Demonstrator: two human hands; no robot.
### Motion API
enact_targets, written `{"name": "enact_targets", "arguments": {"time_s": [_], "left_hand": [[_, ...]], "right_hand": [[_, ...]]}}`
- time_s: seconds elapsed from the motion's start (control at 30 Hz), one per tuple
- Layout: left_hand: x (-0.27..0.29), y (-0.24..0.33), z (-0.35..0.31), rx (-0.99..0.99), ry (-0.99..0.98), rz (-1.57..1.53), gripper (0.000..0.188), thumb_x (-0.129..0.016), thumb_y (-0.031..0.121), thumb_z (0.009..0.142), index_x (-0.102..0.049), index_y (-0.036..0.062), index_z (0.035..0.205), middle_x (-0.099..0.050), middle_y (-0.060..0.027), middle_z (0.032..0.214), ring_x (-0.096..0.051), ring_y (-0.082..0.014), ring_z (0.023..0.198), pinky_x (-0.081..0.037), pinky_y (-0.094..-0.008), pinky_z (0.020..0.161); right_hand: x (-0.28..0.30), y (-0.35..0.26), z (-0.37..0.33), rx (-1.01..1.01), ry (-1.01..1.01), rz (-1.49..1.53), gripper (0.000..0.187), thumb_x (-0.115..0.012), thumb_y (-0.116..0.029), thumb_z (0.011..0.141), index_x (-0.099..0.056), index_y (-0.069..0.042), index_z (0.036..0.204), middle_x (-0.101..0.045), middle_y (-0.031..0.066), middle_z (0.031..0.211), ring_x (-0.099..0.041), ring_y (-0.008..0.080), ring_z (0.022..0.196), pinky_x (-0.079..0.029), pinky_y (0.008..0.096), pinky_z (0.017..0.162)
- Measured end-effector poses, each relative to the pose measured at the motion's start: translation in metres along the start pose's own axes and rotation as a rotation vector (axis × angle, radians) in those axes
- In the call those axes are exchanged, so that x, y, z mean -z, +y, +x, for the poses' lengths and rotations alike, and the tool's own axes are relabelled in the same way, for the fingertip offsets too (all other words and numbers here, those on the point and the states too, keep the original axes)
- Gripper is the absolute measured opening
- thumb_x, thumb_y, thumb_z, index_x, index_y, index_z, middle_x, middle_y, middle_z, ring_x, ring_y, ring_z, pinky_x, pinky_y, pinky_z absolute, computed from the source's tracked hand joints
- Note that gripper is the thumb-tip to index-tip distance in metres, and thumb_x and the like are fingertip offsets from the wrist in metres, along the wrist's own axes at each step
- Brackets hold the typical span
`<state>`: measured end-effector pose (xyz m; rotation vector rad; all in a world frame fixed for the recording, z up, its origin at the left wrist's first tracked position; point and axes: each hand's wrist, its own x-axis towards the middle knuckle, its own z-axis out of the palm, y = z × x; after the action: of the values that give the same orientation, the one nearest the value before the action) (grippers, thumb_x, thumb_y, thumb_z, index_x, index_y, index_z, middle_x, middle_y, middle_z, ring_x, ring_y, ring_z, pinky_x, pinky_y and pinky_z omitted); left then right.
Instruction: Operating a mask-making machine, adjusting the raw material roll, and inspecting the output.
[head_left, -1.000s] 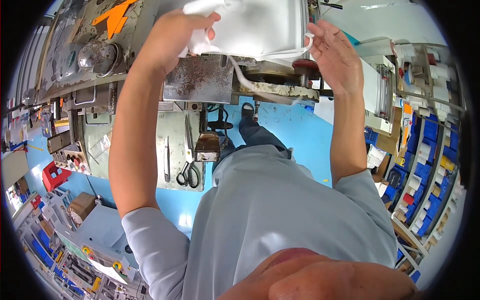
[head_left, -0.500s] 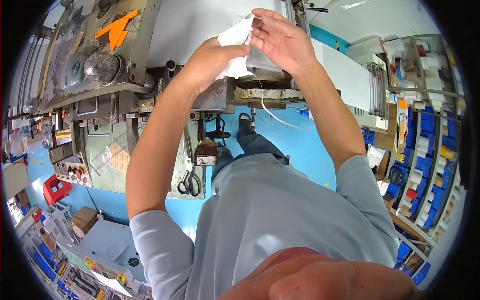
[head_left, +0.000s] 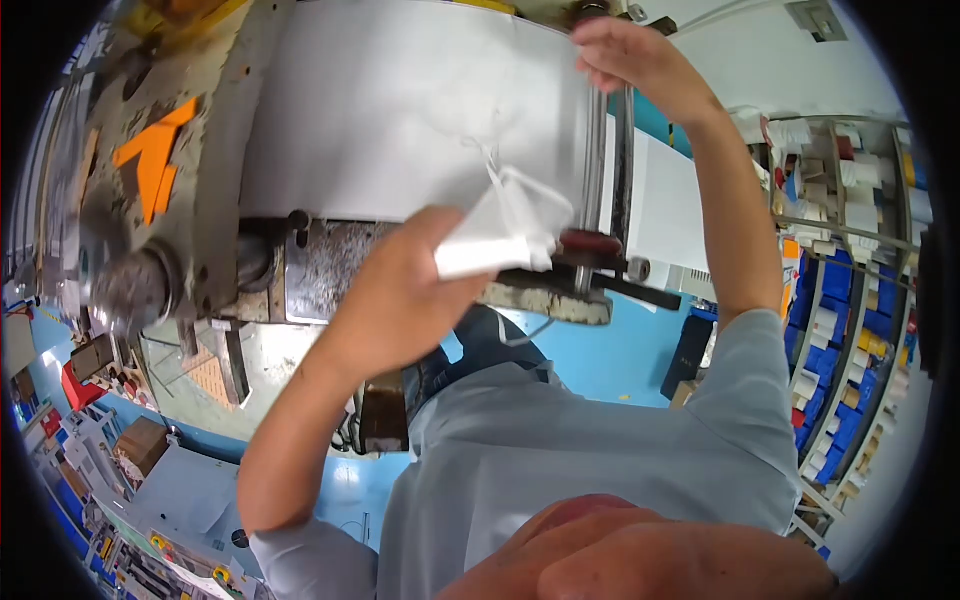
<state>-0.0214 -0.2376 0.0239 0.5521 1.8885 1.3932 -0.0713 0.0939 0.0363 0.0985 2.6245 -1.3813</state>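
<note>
Ref.: white sheet. L hand at sheet's near edge, approx. ctr.; forearm angled inward, fingers clasping 1 folded white bundle, which overlaps sheet's near edge toward its R corner. R hand raised at sheet's far R corner, forearm extended, wrist turned inward, fingers part-bent; grip cannot be told.

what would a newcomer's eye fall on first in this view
Probably the bright white bundle gripped in the person's left hand, near the centre, with the broad white sheet spread behind it. Next might be the angular orange piece on the worn metal machine at the left. The right hand, raised near the top, and the blue bins on the right-hand shelving also stand out.
</note>
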Motion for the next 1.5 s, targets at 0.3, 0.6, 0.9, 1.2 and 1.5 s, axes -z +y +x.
{"name": "enact_targets", "arguments": {"time_s": [0.3,0.6,0.9,1.2,1.5], "left_hand": [[-0.003,-0.001,0.0,-0.134,-0.033,0.014,0.036,-0.063,-0.003,0.067,-0.057,0.0002,0.103,-0.056,-0.0151,0.098,-0.057,-0.0348,0.091,-0.047,-0.0361,0.08],[-0.009,-0.006,-0.005,-0.06,-0.041,0.01,0.044,-0.067,-0.003,0.067,-0.056,0.0018,0.109,-0.057,-0.0155,0.104,-0.06,-0.0348,0.093,-0.05,-0.0364,0.078],[-0.003,-0.005,-0.012,-0.06,0.003,-0.051,0.044,-0.068,-0.002,0.065,-0.058,0.0016,0.108,-0.059,-0.0128,0.102,-0.057,-0.0309,0.093,-0.047,-0.0359,0.081],[-0.001,-0.006,-0.022,0.004,0.032,-0.123,0.043,-0.067,0.001,0.065,-0.06,0.0014,0.108,-0.058,-0.0119,0.107,-0.054,-0.0258,0.097,-0.043,-0.0327,0.085],[-0.001,-0.008,-0.023,0.006,0.061,-0.147,0.047,-0.065,-0.001,0.063,-0.06,0.0011,0.11,-0.055,-0.012,0.108,-0.053,-0.0249,0.1,-0.042,-0.0325,0.086]], "right_hand": [[-0.007,-0.004,0.128,0.116,-0.006,-0.715,0.026,-0.061,-0.027,0.08,-0.069,-0.003,0.088,-0.068,0.0187,0.083,-0.066,0.0314,0.078,-0.051,0.0385,0.071],[-0.015,0.02,0.154,0.335,-0.091,-0.784,0.025,-0.058,-0.022,0.075,-0.069,0.0,0.073,-0.065,0.0237,0.077,-0.064,0.0387,0.074,-0.05,0.045,0.07],[-0.03,-0.014,0.149,-0.044,-0.12,-1.008,0.033,-0.057,-0.025,0.075,-0.07,0.005,0.082,-0.065,0.0264,0.084,-0.065,0.0386,0.08,-0.051,0.0451,0.073],[-0.018,0.004,0.137,0.245,-0.061,-0.885,0.035,-0.059,-0.028,0.074,-0.07,0.005,0.082,-0.066,0.025,0.083,-0.065,0.0383,0.08,-0.052,0.0447,0.074],[-0.013,0.025,0.178,0.136,-0.231,-1.111,0.032,-0.056,-0.025,0.077,-0.069,0.004,0.08,-0.065,0.0253,0.08,-0.064,0.039,0.077,-0.05,0.0462,0.072]]}}
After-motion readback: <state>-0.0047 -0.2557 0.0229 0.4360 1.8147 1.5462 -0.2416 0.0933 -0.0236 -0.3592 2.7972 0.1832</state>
